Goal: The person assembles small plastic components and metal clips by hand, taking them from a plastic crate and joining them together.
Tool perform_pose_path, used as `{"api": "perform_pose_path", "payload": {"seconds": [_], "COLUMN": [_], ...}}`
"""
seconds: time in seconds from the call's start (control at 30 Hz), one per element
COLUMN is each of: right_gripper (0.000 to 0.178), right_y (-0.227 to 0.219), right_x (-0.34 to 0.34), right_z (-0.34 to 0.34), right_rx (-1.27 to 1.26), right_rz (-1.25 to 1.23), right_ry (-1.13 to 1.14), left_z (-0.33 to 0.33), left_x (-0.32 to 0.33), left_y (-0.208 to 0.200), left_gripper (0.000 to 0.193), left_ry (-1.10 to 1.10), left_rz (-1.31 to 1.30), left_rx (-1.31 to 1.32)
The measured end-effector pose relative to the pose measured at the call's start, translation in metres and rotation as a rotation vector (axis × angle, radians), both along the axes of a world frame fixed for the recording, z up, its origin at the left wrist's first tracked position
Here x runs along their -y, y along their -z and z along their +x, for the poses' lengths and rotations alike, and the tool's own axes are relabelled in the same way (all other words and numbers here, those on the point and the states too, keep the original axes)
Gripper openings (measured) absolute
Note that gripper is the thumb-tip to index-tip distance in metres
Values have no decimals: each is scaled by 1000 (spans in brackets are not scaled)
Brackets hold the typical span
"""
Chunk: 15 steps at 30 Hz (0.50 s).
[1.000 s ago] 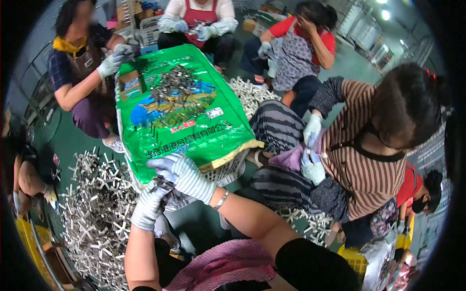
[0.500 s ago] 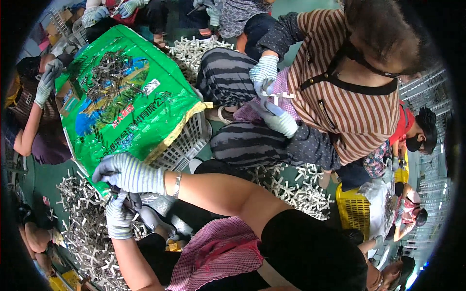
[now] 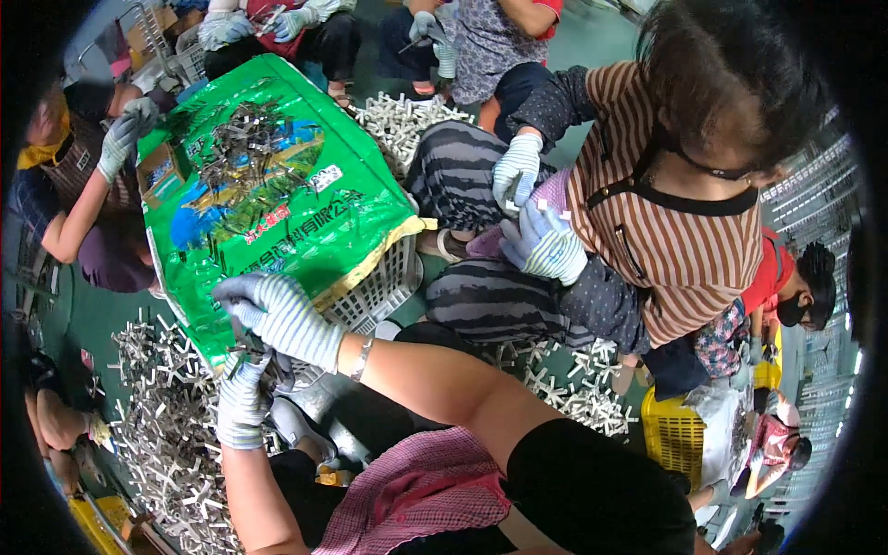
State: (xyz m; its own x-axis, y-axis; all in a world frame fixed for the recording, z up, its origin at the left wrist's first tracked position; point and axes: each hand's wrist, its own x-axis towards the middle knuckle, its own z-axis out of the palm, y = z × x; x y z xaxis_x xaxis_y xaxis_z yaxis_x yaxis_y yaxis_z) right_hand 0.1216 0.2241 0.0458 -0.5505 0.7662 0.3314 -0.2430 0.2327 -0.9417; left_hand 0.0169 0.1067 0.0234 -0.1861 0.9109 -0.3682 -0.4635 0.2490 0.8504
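Note:
My left hand [image 3: 243,407], in a striped work glove with grey-coated fingers, is closed on a small dark metal-looking piece [image 3: 246,351] just off the near corner of a green printed sack [image 3: 361,217]. Just above it, my right hand [image 3: 294,319], gloved alike and with a band at the wrist, has its fingers bent together in a pinch. What those fingertips hold, if anything, is hidden. A heap of thin dark strips [image 3: 242,153] lies on the sack, which is spread over a white plastic basket [image 3: 375,287].
White and grey cross-shaped parts lie heaped on the floor at the left [image 3: 176,453], the right [image 3: 583,393] and the back [image 3: 407,120]. A co-worker in a striped top [image 3: 689,250] sits close at my right, handling white parts. A yellow basket [image 3: 673,435] stands behind.
My right hand has moved a little right and down, closer over the left. The view has shifted slightly. The co-worker at my right has drawn both hands closer together around a white part.

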Motion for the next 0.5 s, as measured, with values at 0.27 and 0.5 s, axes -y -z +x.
{"api": "perform_pose_path", "payload": {"seconds": [0.27,0.5], "right_gripper": [13,11], "right_y": [-16,-3], "right_x": [-6,-8], "right_z": [3,-10], "right_rx": [101,-115], "right_rz": [-69,-337], "right_ry": [89,-78], "left_z": [4,-16], "left_x": [13,16], "left_y": [-30,-39], "left_gripper": [44,33], "left_ry": [-64,-71], "left_rz": [-1,274], "left_rx": [-141,29]}}
